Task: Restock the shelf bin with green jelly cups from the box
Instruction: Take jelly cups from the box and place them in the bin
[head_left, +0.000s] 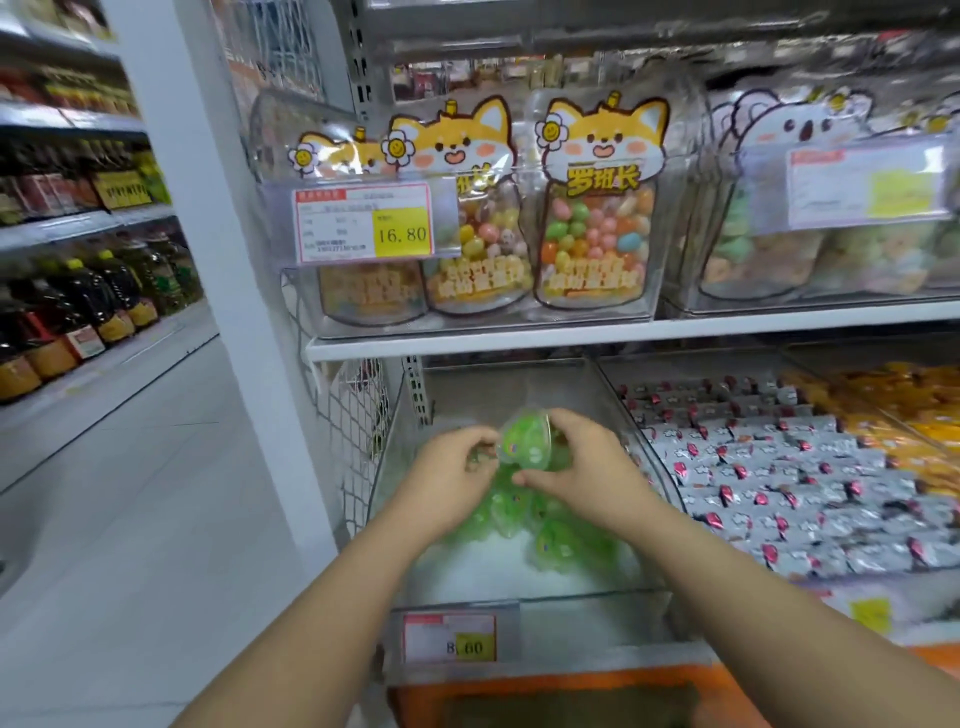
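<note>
I hold one round green jelly cup with a clear plastic lid over the clear plastic shelf bin on the lower shelf. My right hand grasps the cup from the right side, with the thumb under it. My left hand is just beside the cup with its fingers bent toward the cup's left edge; I cannot tell if it also holds something small. Under my hands a loose heap of green jelly cups already lies in the bin, so part of the restocking is done. The heap covers only the middle of the bin; the white bottom is bare in front and the back looks empty, so I judge much room is left to fill. The box is not in view, and I cannot say how many cups remain in it.
</note>
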